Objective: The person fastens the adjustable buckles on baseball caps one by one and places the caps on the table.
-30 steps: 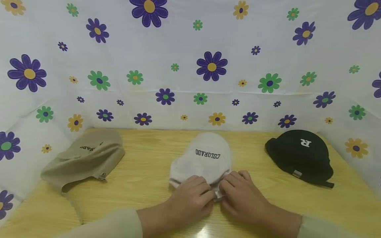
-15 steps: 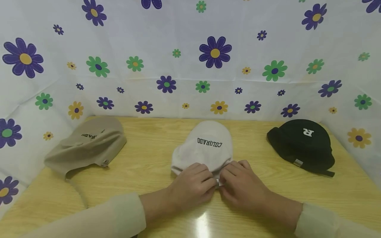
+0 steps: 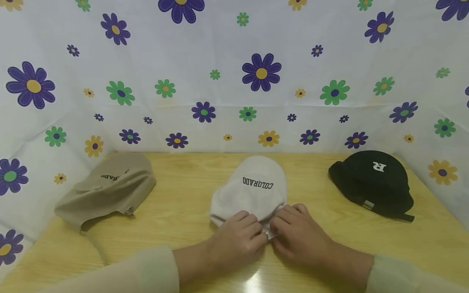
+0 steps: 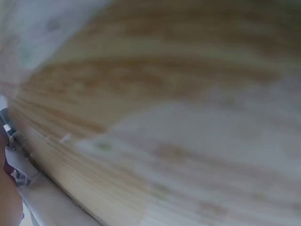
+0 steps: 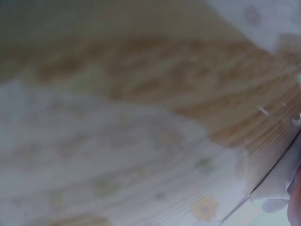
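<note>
A white baseball cap (image 3: 253, 195) with dark "COLORADO" lettering lies mid-table in the head view, its back strap (image 3: 272, 235) toward me. My left hand (image 3: 238, 240) has its fingers curled on the near edge, at a small metal buckle (image 3: 266, 235) on the strap. Close beside it, my right hand (image 3: 302, 234) pinches the strap's other side. The fingers hide much of the strap. Part of the cap (image 4: 51, 202) and a bit of the left hand (image 4: 8, 202) show at the left wrist view's corner. The right wrist view catches a sliver of the right hand (image 5: 295, 202).
To the left lies a khaki cap (image 3: 110, 191), its loose strap trailing over the wooden table (image 3: 179, 187). A black cap (image 3: 370, 183) with a white "R" sits on the right. Flower-print cloth (image 3: 220, 40) stands behind and at both sides.
The head view dips and partly comes back up. Both hands stay at the white cap's strap with only small finger shifts; the three caps stay in place.
</note>
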A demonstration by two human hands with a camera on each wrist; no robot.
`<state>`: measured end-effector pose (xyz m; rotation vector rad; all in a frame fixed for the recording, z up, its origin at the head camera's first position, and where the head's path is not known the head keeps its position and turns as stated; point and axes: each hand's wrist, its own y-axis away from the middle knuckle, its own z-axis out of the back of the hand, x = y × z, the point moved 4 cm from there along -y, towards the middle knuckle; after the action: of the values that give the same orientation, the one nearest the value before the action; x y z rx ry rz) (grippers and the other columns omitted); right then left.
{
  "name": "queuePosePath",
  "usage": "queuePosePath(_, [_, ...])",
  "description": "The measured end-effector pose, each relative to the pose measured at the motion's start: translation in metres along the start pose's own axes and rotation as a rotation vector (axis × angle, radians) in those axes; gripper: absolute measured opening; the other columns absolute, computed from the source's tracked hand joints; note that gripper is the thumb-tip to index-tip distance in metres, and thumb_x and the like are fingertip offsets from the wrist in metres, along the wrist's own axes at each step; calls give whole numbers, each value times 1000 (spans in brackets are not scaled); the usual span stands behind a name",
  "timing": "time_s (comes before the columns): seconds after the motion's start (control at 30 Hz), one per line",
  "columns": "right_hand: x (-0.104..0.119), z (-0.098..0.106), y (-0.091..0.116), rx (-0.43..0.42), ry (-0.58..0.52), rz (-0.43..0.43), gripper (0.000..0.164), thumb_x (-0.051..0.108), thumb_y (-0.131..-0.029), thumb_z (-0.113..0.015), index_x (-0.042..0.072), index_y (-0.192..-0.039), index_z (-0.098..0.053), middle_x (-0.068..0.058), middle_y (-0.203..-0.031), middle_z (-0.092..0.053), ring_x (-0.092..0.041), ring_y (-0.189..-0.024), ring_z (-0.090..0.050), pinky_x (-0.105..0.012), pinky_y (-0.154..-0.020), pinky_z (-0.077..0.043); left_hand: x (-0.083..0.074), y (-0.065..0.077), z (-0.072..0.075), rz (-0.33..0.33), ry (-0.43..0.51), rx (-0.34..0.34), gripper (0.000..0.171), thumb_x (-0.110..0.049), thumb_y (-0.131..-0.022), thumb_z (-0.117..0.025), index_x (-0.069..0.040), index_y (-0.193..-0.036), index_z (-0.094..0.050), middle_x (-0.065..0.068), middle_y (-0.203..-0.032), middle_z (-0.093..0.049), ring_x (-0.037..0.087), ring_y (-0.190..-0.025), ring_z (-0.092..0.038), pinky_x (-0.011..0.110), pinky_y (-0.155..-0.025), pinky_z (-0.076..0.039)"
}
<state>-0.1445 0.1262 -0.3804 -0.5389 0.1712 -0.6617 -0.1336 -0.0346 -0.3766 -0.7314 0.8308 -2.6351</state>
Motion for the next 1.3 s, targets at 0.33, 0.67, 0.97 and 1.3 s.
queuePosePath(0.33, [4,-3,1,5,-18,61,24,24,-76,-78,22,-87,-57,13,-86,-51,-8,-88,-51,-29,-79,-35,1,3,-3,19,61,-4,5,-18,-80,-68,-16,-84,-68,-7,-78,-63,10,-74,-55,24,-72,-45])
queuePosePath(0.67, [6,-6,2,0,-16,75,26,23,-76,-79,23,-86,-55,13,-86,-50,-8,-88,-50,-29,-80,-35,2,4,-3,30,100,-16,4,-19,-78,-70,-18,-82,-68,-9,-77,-64,7,-74,-56,21,-72,-46])
queuePosePath(0.97, [4,-3,2,-30,-7,76,21,21,-75,-76,23,-84,-57,12,-87,-52,-9,-87,-51,-31,-80,-36,4,1,-3,40,85,-10,6,-20,-79,-70,-18,-84,-71,-9,-78,-66,7,-75,-56,21,-72,-45])
queuePosePath(1.3, [4,-2,2,-27,15,68,21,22,-73,-75,23,-81,-56,12,-88,-52,-9,-85,-48,-31,-80,-36,4,2,-2,45,74,-17,5,-20,-77,-71,-18,-81,-70,-9,-77,-66,7,-75,-57,21,-71,-46])
